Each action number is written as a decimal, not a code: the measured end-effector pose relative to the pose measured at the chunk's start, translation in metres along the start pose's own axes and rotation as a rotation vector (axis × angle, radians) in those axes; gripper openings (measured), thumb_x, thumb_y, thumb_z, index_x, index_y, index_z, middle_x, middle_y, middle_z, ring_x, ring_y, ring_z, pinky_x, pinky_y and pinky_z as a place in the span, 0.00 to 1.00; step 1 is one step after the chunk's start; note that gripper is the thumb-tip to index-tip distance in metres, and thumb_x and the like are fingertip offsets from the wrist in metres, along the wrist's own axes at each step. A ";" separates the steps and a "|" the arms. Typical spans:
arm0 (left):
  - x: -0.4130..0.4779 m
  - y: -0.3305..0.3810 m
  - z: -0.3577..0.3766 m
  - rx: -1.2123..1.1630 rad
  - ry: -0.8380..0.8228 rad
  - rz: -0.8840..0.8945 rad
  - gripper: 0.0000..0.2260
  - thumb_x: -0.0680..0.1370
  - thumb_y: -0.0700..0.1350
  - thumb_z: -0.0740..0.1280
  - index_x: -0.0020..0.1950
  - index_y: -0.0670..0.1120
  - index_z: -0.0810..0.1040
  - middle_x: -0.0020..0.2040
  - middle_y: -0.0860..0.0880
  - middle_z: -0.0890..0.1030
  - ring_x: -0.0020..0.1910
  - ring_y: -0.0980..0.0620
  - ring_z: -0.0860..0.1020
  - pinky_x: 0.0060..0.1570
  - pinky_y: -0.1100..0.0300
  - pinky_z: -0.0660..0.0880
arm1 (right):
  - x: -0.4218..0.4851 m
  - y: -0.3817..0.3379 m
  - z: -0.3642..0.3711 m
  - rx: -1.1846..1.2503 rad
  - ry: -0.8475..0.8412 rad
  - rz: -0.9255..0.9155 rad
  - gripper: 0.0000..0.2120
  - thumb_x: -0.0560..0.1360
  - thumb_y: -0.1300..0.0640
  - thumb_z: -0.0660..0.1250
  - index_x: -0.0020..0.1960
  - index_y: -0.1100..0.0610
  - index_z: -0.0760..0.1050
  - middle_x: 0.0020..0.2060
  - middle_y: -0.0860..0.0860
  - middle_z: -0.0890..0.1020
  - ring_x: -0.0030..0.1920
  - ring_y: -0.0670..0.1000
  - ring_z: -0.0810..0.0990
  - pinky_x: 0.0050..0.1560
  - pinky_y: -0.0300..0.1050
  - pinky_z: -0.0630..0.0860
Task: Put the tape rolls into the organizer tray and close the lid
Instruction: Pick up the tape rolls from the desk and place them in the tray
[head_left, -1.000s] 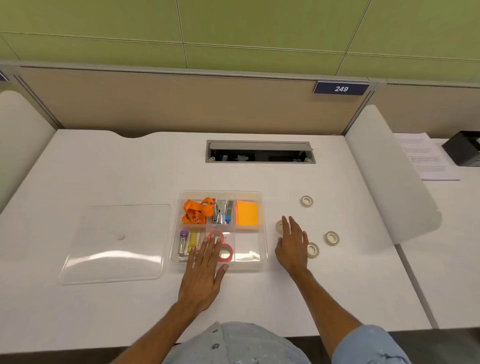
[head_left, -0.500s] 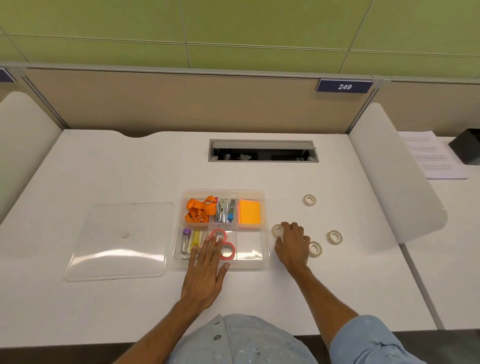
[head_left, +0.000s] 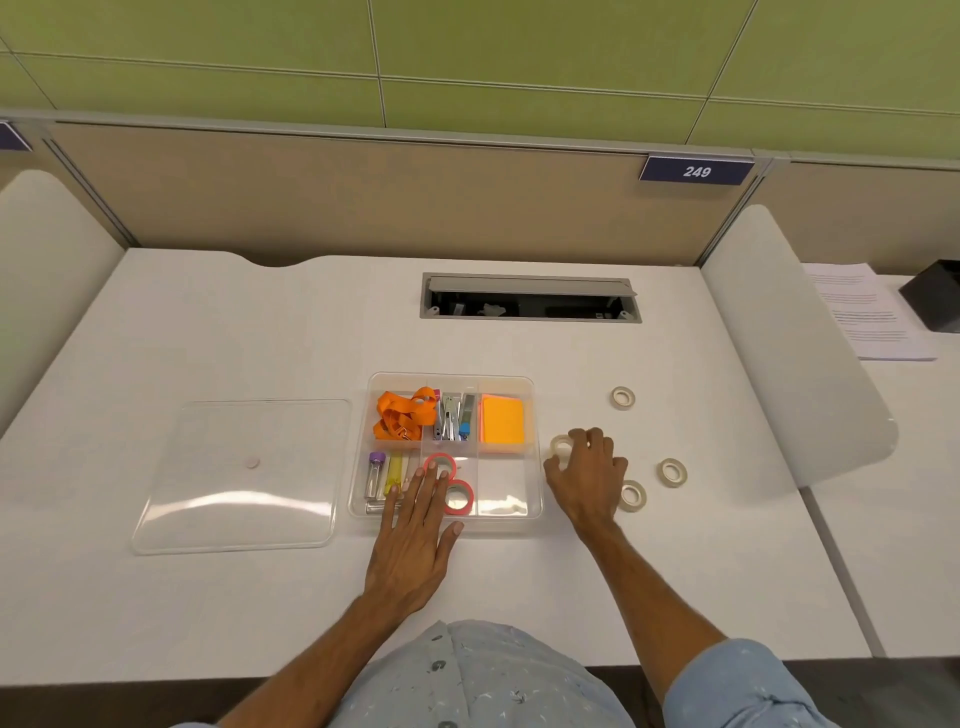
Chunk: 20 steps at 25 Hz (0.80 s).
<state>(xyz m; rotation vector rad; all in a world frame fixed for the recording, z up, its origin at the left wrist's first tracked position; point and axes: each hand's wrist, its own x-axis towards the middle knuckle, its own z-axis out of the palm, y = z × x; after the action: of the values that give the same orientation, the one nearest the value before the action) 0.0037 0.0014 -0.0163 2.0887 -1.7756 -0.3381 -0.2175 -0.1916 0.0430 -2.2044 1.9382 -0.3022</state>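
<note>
Pinching beige tape roll (head_left: 561, 445), right hand (head_left: 587, 475)

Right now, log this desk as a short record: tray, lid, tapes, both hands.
tray: clear organizer tray, open, mid-desk
lid: clear lid lying flat on the desk, left of tray
tapes in tray: two pink tape rolls, front middle compartment
tapes outside: four beige tape rolls; three loose, one at the right hand's fingers
left hand: flat, fingers over tray's front edge
right hand: curled around the beige roll beside the tray

Office cubicle, white desk (head_left: 260, 322), partition panel (head_left: 363, 197), numbered plate 249 (head_left: 696, 170), cable hatch (head_left: 530, 299)
</note>
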 end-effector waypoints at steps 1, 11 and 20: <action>0.001 0.001 0.000 0.004 0.005 0.000 0.32 0.88 0.65 0.48 0.89 0.51 0.51 0.89 0.50 0.53 0.88 0.47 0.51 0.84 0.36 0.53 | 0.002 -0.004 -0.006 0.015 0.060 -0.040 0.18 0.72 0.49 0.70 0.60 0.55 0.78 0.54 0.53 0.80 0.53 0.56 0.77 0.50 0.55 0.71; 0.002 -0.002 0.002 0.048 0.010 0.007 0.32 0.88 0.65 0.49 0.89 0.51 0.52 0.89 0.49 0.54 0.88 0.46 0.52 0.86 0.41 0.47 | -0.007 -0.045 -0.007 0.123 -0.383 -0.573 0.23 0.76 0.49 0.71 0.69 0.56 0.76 0.61 0.54 0.80 0.59 0.57 0.78 0.57 0.51 0.78; 0.002 -0.001 0.001 0.046 0.001 0.004 0.32 0.88 0.65 0.48 0.89 0.50 0.52 0.89 0.49 0.54 0.88 0.46 0.53 0.85 0.45 0.43 | -0.016 -0.058 0.006 0.068 -0.265 -0.563 0.20 0.77 0.61 0.73 0.69 0.57 0.78 0.63 0.55 0.83 0.61 0.57 0.79 0.60 0.51 0.80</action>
<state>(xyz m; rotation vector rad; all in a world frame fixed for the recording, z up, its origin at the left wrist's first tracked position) 0.0048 -0.0006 -0.0175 2.1160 -1.8037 -0.2975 -0.1629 -0.1687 0.0531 -2.5499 1.1353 -0.1370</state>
